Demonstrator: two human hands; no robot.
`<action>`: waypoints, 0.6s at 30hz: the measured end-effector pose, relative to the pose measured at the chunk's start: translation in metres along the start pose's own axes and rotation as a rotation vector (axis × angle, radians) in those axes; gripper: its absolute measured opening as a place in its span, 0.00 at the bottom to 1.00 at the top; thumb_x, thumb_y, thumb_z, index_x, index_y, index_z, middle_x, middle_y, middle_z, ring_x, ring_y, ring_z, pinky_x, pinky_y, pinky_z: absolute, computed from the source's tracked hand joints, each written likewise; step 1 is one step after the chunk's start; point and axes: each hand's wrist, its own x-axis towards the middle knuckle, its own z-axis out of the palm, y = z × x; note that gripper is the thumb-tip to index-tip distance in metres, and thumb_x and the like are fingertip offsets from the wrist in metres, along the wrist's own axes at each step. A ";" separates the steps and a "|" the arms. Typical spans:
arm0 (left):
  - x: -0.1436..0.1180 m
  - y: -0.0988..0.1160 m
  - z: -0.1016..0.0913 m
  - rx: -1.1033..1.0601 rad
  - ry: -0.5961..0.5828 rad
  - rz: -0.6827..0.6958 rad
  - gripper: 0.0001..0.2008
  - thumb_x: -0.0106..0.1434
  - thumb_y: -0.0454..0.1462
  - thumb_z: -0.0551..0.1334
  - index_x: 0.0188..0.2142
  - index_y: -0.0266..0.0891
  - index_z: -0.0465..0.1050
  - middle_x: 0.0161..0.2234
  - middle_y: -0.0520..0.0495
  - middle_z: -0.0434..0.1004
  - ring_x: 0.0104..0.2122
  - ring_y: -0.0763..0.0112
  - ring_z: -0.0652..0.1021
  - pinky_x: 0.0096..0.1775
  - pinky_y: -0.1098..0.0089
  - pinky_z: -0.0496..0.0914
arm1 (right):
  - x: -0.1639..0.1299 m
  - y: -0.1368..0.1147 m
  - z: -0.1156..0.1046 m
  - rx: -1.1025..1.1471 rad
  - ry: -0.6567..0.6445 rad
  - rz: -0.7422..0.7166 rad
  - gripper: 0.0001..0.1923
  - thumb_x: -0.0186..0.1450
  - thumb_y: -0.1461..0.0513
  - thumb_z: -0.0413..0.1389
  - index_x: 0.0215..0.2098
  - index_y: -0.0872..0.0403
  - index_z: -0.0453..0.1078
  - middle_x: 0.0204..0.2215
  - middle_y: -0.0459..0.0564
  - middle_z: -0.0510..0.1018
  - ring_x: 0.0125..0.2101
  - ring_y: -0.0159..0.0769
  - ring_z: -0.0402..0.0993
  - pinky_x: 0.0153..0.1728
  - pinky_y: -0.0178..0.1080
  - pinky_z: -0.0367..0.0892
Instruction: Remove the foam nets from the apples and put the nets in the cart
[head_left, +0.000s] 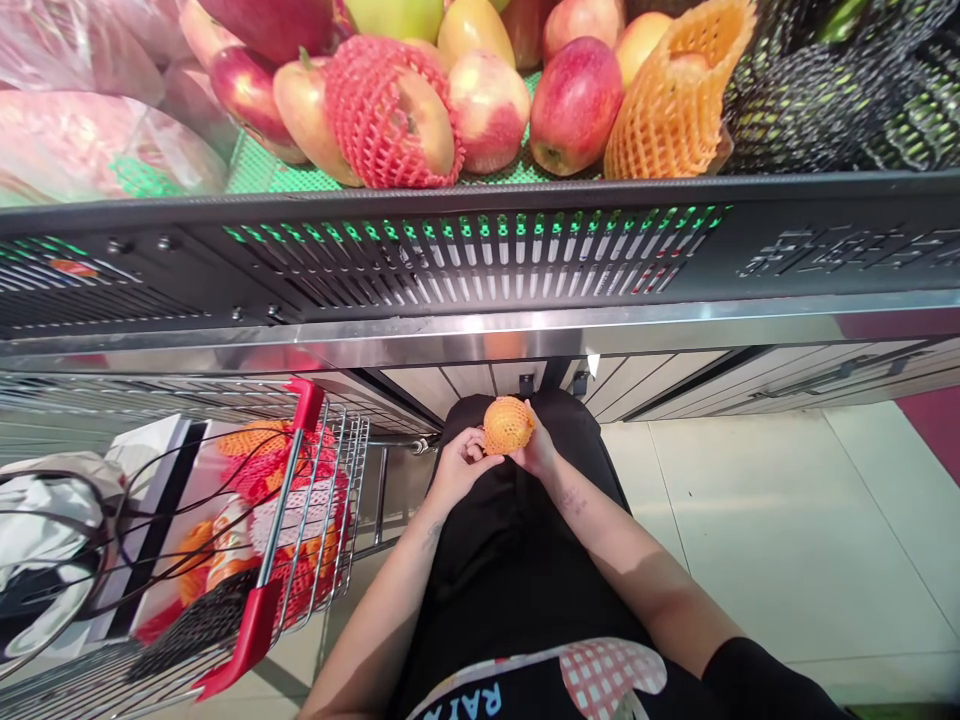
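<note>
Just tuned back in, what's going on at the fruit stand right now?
A person stands at a fruit display shelf, holding one round fruit in an orange foam net between both hands, low in front of the body. The left hand cups it from one side, the right hand from the other. A shopping cart with more netted fruit stands at the person's left. Apples fill the shelf above.

Both bare forearms reach forward and down from the bottom of the view and converge close in front of the torso. The left hand sits palm inward, fingers curled, thumb tucked toward the right one. The right hand faces it, fingers bent and closed in a grip, wrist slightly flexed. The two hands nearly touch at the fingertips.
</note>
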 end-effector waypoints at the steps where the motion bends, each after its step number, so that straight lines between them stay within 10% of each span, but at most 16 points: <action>1: 0.004 0.002 -0.005 0.025 0.002 0.001 0.18 0.43 0.38 0.78 0.29 0.38 0.73 0.17 0.62 0.63 0.17 0.84 0.59 0.23 0.79 0.54 | 0.000 -0.001 0.001 -0.005 -0.012 0.007 0.26 0.71 0.44 0.40 0.49 0.49 0.71 0.41 0.49 0.82 0.42 0.40 0.78 0.50 0.46 0.72; 10: 0.017 0.010 -0.010 -0.028 -0.012 -0.027 0.15 0.48 0.42 0.74 0.31 0.37 0.75 0.21 0.57 0.66 0.19 0.82 0.60 0.22 0.78 0.52 | -0.005 -0.014 0.005 -0.007 -0.117 0.003 0.37 0.66 0.36 0.38 0.55 0.51 0.69 0.45 0.54 0.81 0.48 0.45 0.76 0.51 0.49 0.71; 18: 0.011 0.002 0.014 -0.087 0.146 -0.012 0.18 0.59 0.52 0.62 0.27 0.40 0.65 0.21 0.58 0.56 0.19 0.79 0.58 0.21 0.77 0.50 | 0.002 -0.004 0.003 0.001 -0.002 -0.028 0.18 0.68 0.52 0.50 0.50 0.48 0.71 0.43 0.46 0.83 0.43 0.38 0.78 0.47 0.41 0.72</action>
